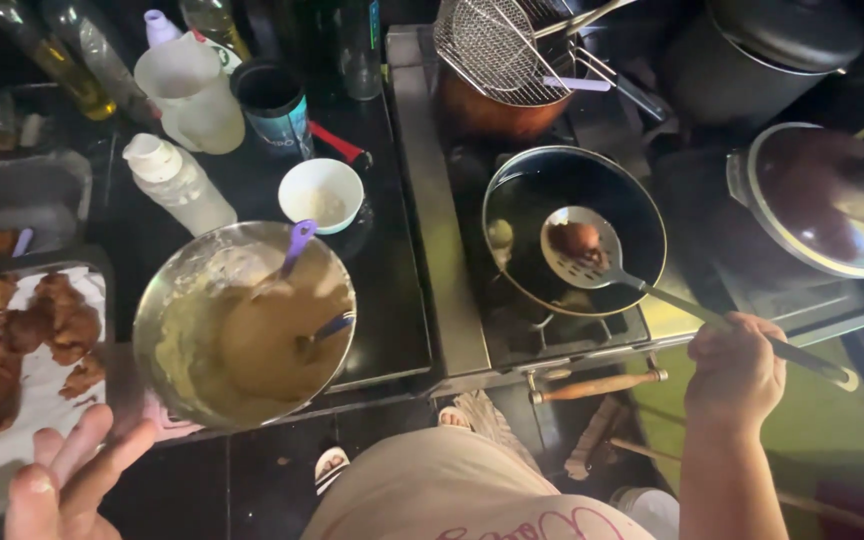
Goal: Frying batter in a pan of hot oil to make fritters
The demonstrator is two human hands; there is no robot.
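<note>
Blue-labelled dark can (pixel 274 105) behind bowl (pixel 322 195)

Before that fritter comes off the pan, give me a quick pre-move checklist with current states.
1. Right hand grips the skimmer handle: ok.
2. Fritter sits in the skimmer bowl, over the pan: ok.
3. Oil drained from the fritter: cannot tell.
4. Free paper on the tray near the fried pieces: ok.
5. Left hand empty, fingers spread beside the tray: ok.
6. Path to the tray crosses the batter bowl, spoons standing in it: not ok.
</note>
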